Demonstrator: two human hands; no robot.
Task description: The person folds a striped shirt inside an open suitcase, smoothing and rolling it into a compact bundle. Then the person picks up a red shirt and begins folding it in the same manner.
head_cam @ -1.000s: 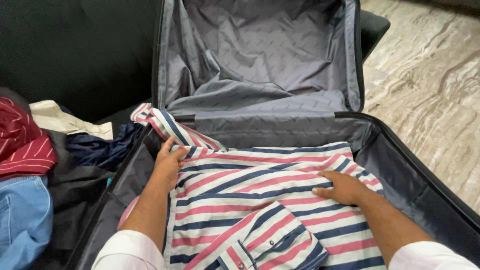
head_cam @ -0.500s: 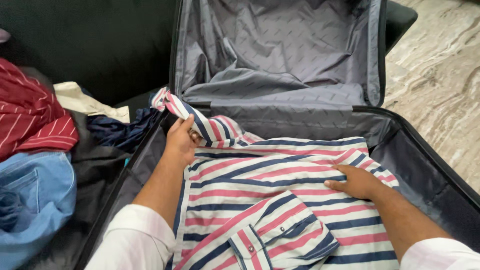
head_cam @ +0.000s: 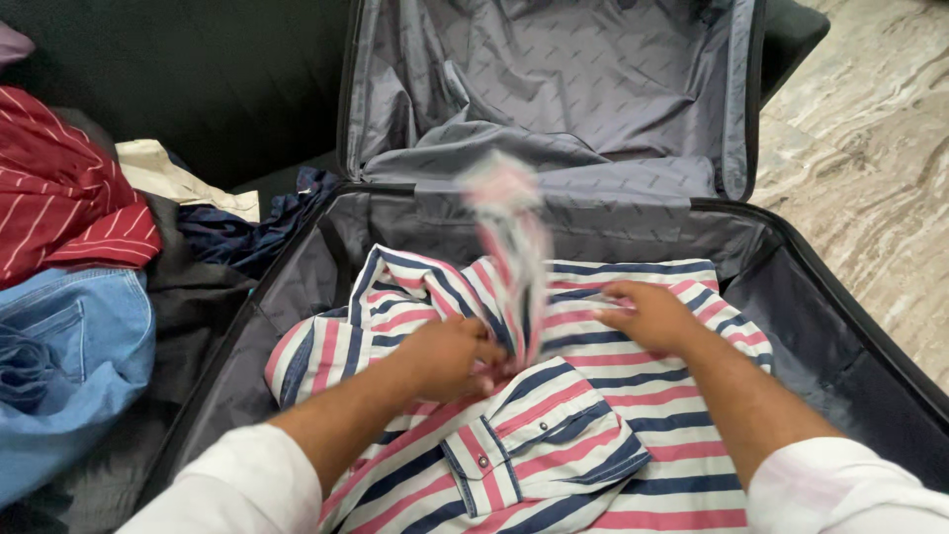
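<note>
A striped shirt [head_cam: 613, 435] in white, pink and navy lies in the lower half of an open black suitcase [head_cam: 850, 326]. My left hand [head_cam: 447, 356] grips the shirt's sleeve [head_cam: 509, 247] near the middle of the shirt; the sleeve stands up in the air, blurred by motion. My right hand [head_cam: 647, 314] presses flat on the shirt's upper right part, fingers pointing left. A buttoned cuff [head_cam: 539, 450] lies folded across the shirt's front near me.
The suitcase lid [head_cam: 554, 89] with grey lining stands upright against a dark sofa [head_cam: 198, 79]. To the left lies a pile of clothes: a red striped garment [head_cam: 59, 208], blue jeans [head_cam: 69, 366], navy cloth [head_cam: 237, 237]. Marble floor [head_cam: 870, 158] on the right.
My left hand pulled the sleeve from over the suitcase's left edge in toward the shirt's middle, and the sleeve now flips upward. My right hand shifted slightly up and left on the shirt.
</note>
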